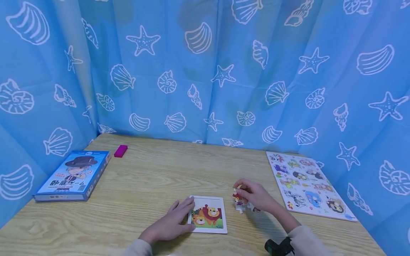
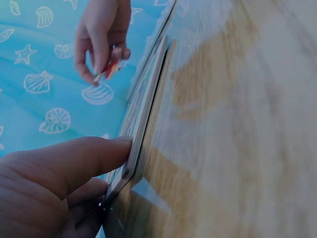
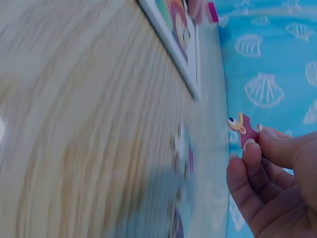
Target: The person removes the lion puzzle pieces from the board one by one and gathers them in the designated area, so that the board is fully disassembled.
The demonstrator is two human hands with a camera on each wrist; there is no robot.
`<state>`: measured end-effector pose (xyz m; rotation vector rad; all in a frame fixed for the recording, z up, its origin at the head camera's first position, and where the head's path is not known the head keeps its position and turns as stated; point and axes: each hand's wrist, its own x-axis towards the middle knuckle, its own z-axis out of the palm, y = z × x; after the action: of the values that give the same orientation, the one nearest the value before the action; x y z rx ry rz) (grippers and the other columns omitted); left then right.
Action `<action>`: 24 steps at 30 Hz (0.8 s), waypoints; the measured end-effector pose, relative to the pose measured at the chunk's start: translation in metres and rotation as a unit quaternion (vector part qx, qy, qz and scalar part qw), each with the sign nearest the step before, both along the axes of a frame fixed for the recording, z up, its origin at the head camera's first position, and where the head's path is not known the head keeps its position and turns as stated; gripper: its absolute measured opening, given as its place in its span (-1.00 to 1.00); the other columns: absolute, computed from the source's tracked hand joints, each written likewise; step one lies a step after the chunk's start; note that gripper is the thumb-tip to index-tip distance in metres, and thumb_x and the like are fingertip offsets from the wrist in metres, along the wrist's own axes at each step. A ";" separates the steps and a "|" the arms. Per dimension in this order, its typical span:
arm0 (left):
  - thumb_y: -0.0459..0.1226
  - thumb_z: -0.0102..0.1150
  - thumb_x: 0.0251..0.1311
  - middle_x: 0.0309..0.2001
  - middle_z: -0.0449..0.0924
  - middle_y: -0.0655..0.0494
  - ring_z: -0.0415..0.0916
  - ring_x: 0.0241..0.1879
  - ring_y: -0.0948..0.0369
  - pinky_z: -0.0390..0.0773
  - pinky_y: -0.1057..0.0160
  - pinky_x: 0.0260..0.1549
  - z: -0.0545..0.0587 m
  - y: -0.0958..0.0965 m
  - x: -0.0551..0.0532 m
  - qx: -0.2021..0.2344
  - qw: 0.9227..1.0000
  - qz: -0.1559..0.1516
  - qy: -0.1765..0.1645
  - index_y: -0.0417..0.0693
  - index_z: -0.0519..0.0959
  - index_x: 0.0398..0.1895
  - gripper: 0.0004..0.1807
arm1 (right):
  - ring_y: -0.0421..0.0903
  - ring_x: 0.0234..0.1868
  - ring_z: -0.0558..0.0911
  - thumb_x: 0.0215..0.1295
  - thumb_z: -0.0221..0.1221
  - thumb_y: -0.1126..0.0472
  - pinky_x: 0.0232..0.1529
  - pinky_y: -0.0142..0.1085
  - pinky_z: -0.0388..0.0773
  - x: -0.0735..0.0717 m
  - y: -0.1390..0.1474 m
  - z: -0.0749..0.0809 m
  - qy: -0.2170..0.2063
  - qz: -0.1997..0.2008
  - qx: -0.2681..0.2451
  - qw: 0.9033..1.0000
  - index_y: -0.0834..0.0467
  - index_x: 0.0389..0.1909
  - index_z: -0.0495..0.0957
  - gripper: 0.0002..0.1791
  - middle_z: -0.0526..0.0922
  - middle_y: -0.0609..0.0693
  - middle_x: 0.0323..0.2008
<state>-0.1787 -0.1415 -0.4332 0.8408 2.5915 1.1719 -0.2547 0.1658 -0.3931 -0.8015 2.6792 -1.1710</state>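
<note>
My right hand [image 1: 256,195] pinches a red and orange jigsaw puzzle piece [image 3: 242,130] between thumb and fingertips. It is raised over the table, with more loose puzzle pieces [image 1: 254,208] lying under and beside it. To the left lies a small white-framed lion puzzle [image 1: 225,220], its lower part filled with a lion and a cub picture and a pale strip bare at the top. My left hand [image 1: 173,220] rests along the frame's left side, fingers extended near the upper corner and thumb near the lower one. In the left wrist view, the thumb [image 2: 94,158] touches the frame's edge.
An animal puzzle board [image 1: 307,185] lies at the right by the blue curtain [image 1: 198,71]. At the left is a blue game box [image 1: 72,174], with a small magenta block [image 1: 120,151] behind it. All stand on a wooden table [image 1: 153,167].
</note>
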 end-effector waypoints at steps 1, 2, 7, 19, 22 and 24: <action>-0.06 0.09 0.25 0.45 -0.05 -0.16 -0.18 0.43 -0.03 -0.32 -0.11 0.34 0.000 0.000 0.000 -0.001 1.000 0.001 -0.002 -0.40 0.14 0.37 -0.22 | -0.07 -0.56 0.47 0.42 0.00 0.32 -0.60 -0.32 0.45 0.000 0.006 0.000 -0.003 -0.005 0.003 1.000 0.26 -0.06 0.49 -0.82 0.48 -0.01 -0.56; -0.05 0.09 0.25 0.45 -0.05 -0.15 -0.18 0.43 -0.02 -0.32 -0.11 0.35 -0.001 -0.001 0.000 -0.002 1.000 0.001 -0.003 -0.39 0.14 0.37 -0.22 | -0.07 -0.57 0.47 0.42 0.00 0.32 -0.62 -0.31 0.44 0.000 0.011 0.001 -0.008 -0.009 0.006 1.000 0.27 -0.06 0.49 -0.82 0.48 -0.01 -0.57; -0.05 0.10 0.25 0.45 -0.05 -0.14 -0.18 0.43 -0.02 -0.32 -0.10 0.34 -0.001 0.000 -0.001 -0.002 1.000 -0.001 -0.002 -0.39 0.13 0.38 -0.21 | -0.10 -0.59 0.46 0.41 0.03 0.29 -0.63 -0.28 0.44 0.004 0.042 0.006 -0.018 -0.020 0.012 1.000 0.31 -0.03 0.48 -0.79 0.50 0.01 -0.53; -0.07 0.10 0.25 0.45 -0.06 -0.16 -0.19 0.43 -0.02 -0.33 -0.10 0.34 0.001 0.002 0.000 -0.001 1.000 -0.003 0.000 -0.41 0.13 0.37 -0.21 | -0.16 -0.67 0.42 0.39 0.08 0.20 -0.65 -0.32 0.40 0.011 0.109 0.001 -0.040 -0.039 0.040 0.998 0.26 -0.18 0.49 -0.82 0.48 0.05 -0.60; -0.07 0.10 0.25 0.45 -0.06 -0.17 -0.19 0.43 -0.02 -0.33 -0.11 0.34 0.001 0.001 0.000 -0.002 1.000 -0.002 0.000 -0.42 0.13 0.37 -0.21 | -0.17 -0.63 0.45 0.38 0.07 0.26 -0.62 -0.30 0.45 0.011 0.116 -0.002 -0.057 -0.038 0.034 0.997 0.30 -0.19 0.50 -0.85 0.50 0.04 -0.58; -0.07 0.10 0.26 0.45 -0.06 -0.18 -0.18 0.43 -0.03 -0.33 -0.11 0.34 0.001 0.001 0.000 -0.001 1.000 -0.002 0.000 -0.42 0.12 0.37 -0.21 | -0.16 -0.61 0.47 0.37 0.08 0.30 -0.60 -0.30 0.48 0.012 0.117 -0.004 -0.073 -0.037 0.030 0.996 0.32 -0.19 0.49 -0.86 0.50 0.03 -0.56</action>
<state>-0.1786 -0.1409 -0.4321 0.8433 2.5895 1.1672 -0.2431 0.2829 -0.3967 -0.5886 2.6309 -1.1126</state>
